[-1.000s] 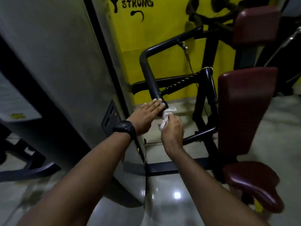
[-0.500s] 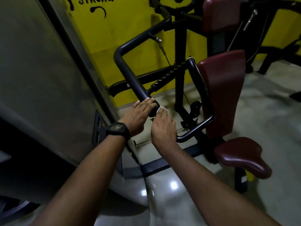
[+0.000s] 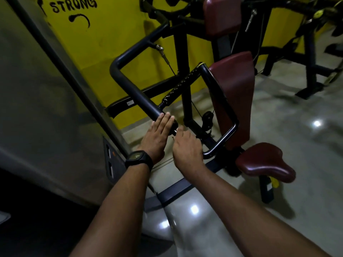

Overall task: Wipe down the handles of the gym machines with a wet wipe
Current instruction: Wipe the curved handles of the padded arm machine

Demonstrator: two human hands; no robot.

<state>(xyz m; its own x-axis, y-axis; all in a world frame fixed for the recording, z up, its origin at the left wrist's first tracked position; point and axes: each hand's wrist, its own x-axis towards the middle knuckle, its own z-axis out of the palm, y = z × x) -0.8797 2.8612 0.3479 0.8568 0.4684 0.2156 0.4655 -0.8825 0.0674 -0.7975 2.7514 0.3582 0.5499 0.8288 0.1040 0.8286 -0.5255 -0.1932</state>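
- Black tubular handle [image 3: 135, 93] of the gym machine is slanting down from its bend toward the hands, in front of the yellow wall [image 3: 104, 52].
- Left hand [image 3: 159, 136], with a black watch [image 3: 138, 159] on the wrist, is lying flat, its straight fingers resting on the handle's lower end.
- Right hand [image 3: 186, 147] is sitting just beside it, fingers curling downward; whether they are holding the wet wipe I cannot tell.
- Maroon seat [image 3: 265, 162] and back pad [image 3: 233, 93] are standing to the right.
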